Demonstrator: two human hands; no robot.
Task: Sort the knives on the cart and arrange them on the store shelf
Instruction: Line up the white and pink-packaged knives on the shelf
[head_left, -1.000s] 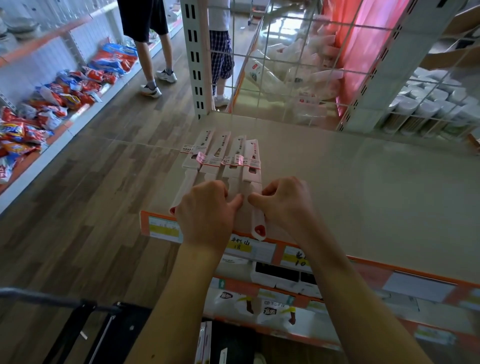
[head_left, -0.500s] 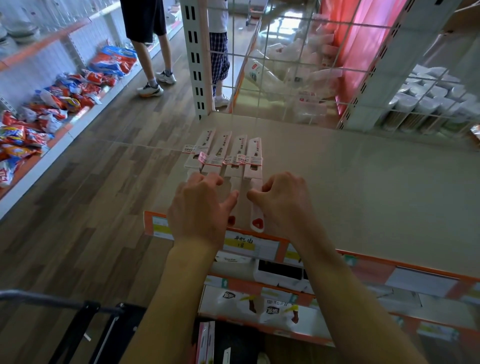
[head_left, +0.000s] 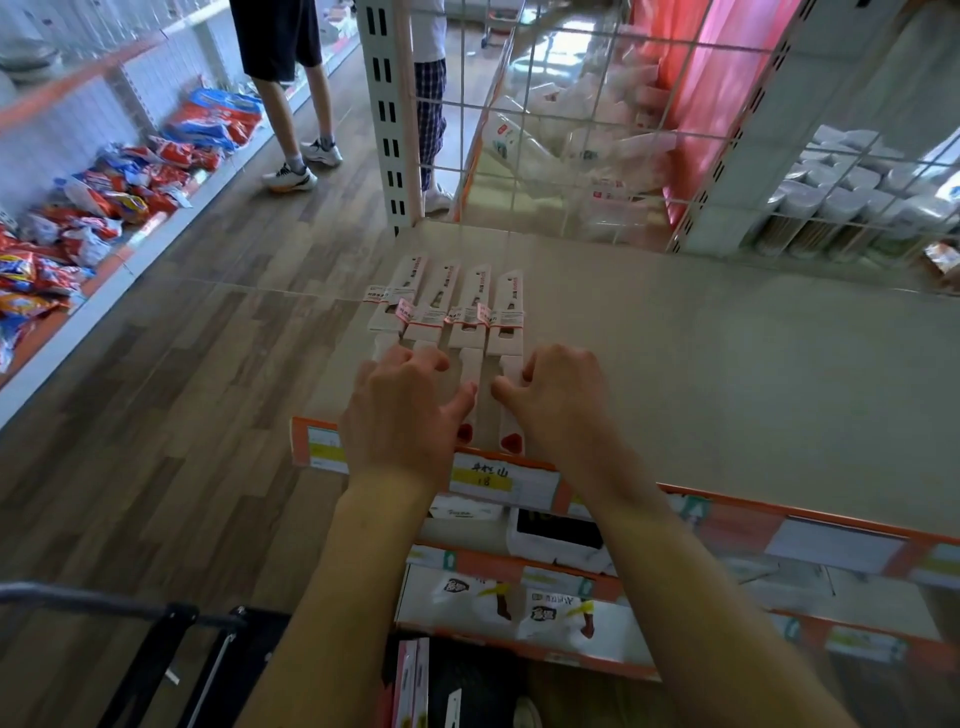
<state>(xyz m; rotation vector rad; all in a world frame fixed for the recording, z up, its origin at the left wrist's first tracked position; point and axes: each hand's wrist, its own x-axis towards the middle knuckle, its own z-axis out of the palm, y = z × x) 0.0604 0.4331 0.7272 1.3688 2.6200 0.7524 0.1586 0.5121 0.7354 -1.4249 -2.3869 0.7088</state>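
Note:
Several knives (head_left: 467, 312) in white card sleeves with pink labels lie side by side on the beige top shelf (head_left: 727, 395), blades pointing away, their red-tipped handles at the front edge. My left hand (head_left: 405, 415) lies over the handles of the left knives, fingers curled, its thumb against the third handle. My right hand (head_left: 558, 400) curls over the rightmost knife's handle (head_left: 511, 441), thumb at its left side. The two thumbs point at each other. Below me, the black cart (head_left: 171, 649) holds more packaged knives (head_left: 410, 680).
Orange price rails (head_left: 727, 519) front the shelves; lower shelves (head_left: 545, 535) hold boxed goods. A wire mesh panel (head_left: 571, 130) backs the top shelf. Two people (head_left: 291, 104) stand in the aisle. Snack bags (head_left: 104, 197) fill a low shelf at left.
Both hands have slid forward with the knives, moving the row a little further back from the shelf's front edge. The thumbs have come slightly apart.

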